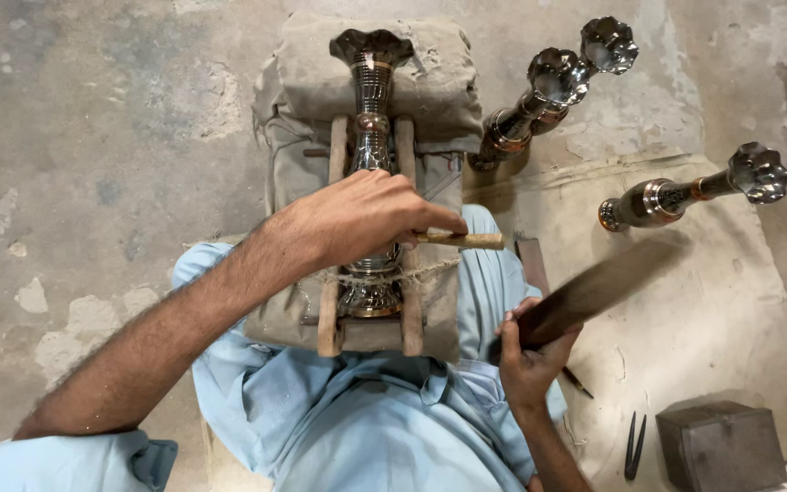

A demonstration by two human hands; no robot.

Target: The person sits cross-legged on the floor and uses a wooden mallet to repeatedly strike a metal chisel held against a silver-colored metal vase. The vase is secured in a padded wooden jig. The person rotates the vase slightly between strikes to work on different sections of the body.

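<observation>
The step in hand appears to be chasing or engraving a metal vase (373,137) clamped in a cradle. The vase lies lengthwise between two wooden rails (409,228) on a padded cloth block (434,82) that rests across the person's lap; a cord (430,267) crosses the rails near the vase foot. The left hand (362,219) reaches over the vase body, its fingers (430,221) clenched on a slim tool (471,240) with a pale wooden handle; the working tip is hidden under the hand. The right hand (530,355) grips a dark wooden striker (594,287), fingers wrapped round its lower end; the striker is blurred, which suggests a swing in progress. The next move likely calls for a square, light blow on the tool's end, with the left hand keeping the tip steady on the curved wall so it does not skid. The vase is polished metal, dark and silvery with copper-toned bands, ribbed at the neck and flared into a scalloped mouth. Three similar vases (539,105) (594,64) (685,193) lie on the floor (93,137), one on a cloth sheet (730,301). The floor is rough, patchy concrete. A dark metal block (720,445) and small pincers (635,445) sit near the right hand.
</observation>
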